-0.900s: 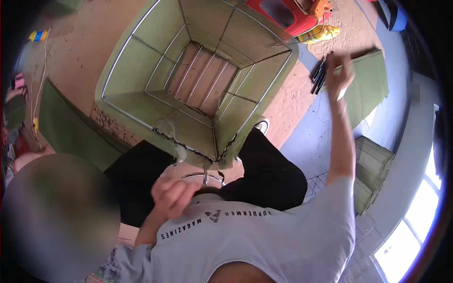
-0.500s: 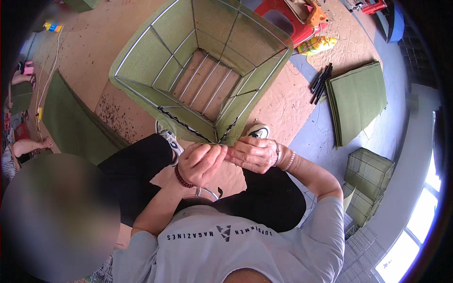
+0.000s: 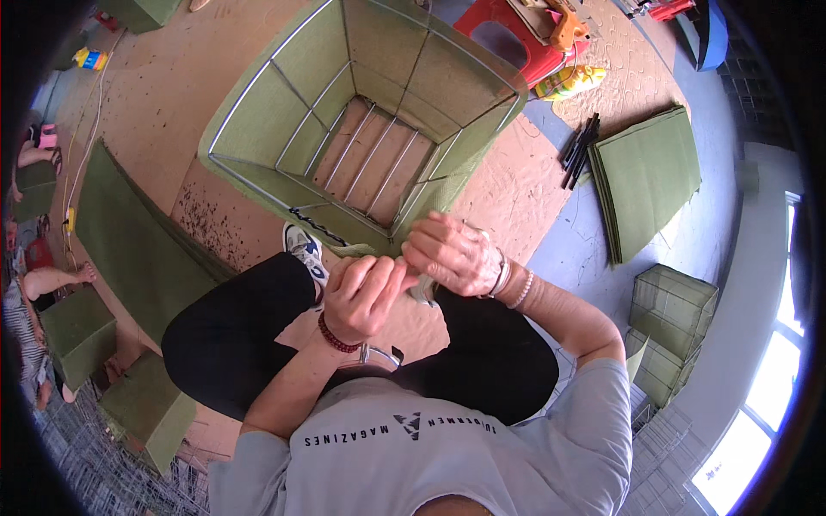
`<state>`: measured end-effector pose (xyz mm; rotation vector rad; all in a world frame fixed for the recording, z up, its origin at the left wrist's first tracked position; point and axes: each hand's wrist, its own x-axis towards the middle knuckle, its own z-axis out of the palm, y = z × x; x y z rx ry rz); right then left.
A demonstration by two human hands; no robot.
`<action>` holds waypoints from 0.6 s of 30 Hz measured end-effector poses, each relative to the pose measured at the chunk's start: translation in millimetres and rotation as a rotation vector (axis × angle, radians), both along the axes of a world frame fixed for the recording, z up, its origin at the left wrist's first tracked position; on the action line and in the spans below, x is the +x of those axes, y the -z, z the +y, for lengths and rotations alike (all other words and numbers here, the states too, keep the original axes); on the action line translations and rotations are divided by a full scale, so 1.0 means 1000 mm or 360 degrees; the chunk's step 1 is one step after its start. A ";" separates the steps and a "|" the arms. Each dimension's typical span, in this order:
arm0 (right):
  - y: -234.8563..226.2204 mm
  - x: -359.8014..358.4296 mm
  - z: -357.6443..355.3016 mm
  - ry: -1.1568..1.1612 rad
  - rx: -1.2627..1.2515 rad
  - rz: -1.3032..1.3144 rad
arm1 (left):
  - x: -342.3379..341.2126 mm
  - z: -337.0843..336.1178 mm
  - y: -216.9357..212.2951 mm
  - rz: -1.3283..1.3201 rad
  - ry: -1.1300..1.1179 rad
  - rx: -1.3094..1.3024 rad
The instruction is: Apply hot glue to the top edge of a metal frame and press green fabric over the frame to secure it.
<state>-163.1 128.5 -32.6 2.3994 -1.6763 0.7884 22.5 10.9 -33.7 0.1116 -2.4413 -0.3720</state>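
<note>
Grip of left hand (image 3: 366, 292) and right hand (image 3: 452, 254) closed together, held item hidden, beside wire basket (image 3: 258, 129).

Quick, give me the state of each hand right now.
Left hand: fingers curled shut at the near corner of the green-lined wire basket; what its grip holds cannot be told.
Right hand: curled shut beside it, over the same corner; contents hidden.

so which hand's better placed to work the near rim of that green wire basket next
Probably the right hand: it lies over the near rim of the green wire basket, fingers nearly touching it. The left hand is curled closer to the body, over the lap.
</note>
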 end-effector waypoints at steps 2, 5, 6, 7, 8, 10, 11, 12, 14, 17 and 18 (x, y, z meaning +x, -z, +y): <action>0.003 -0.002 -0.007 -0.0021 -0.0005 -0.0085 | 0.000 0.001 -0.006 -0.0086 0.0024 0.0035; 0.001 -0.009 -0.019 -0.0200 0.0096 -0.0166 | -0.004 -0.001 -0.013 -0.0169 0.0059 0.0066; 0.000 -0.011 -0.022 -0.0257 0.0153 -0.0235 | -0.003 -0.002 -0.015 -0.0268 0.0083 0.0081; 0.001 -0.012 -0.024 -0.0255 0.0149 -0.0233 | -0.003 -0.002 -0.018 -0.0366 0.0107 0.0096; 0.001 -0.012 -0.026 -0.0321 0.0252 -0.0244 | -0.004 -0.002 -0.020 -0.0413 0.0112 0.0060; -0.002 -0.011 -0.030 -0.0406 0.0398 -0.0244 | -0.004 -0.001 -0.022 -0.0459 0.0134 0.0087; -0.004 -0.012 -0.031 -0.0401 0.0391 -0.0236 | -0.005 -0.001 -0.022 -0.0509 0.0153 0.0118; -0.004 -0.014 -0.034 -0.0431 0.0427 -0.0267 | -0.006 -0.002 -0.024 -0.0504 0.0157 0.0104; 0.001 -0.016 -0.038 -0.0479 0.0396 -0.0324 | -0.011 -0.004 -0.027 -0.0523 0.0144 0.0214; 0.003 -0.021 -0.034 -0.0452 0.0488 -0.0133 | -0.015 0.000 -0.023 -0.0429 0.0149 0.0260; 0.002 -0.020 -0.034 -0.0433 0.0575 -0.0138 | -0.017 0.002 -0.022 -0.0444 0.0127 0.0252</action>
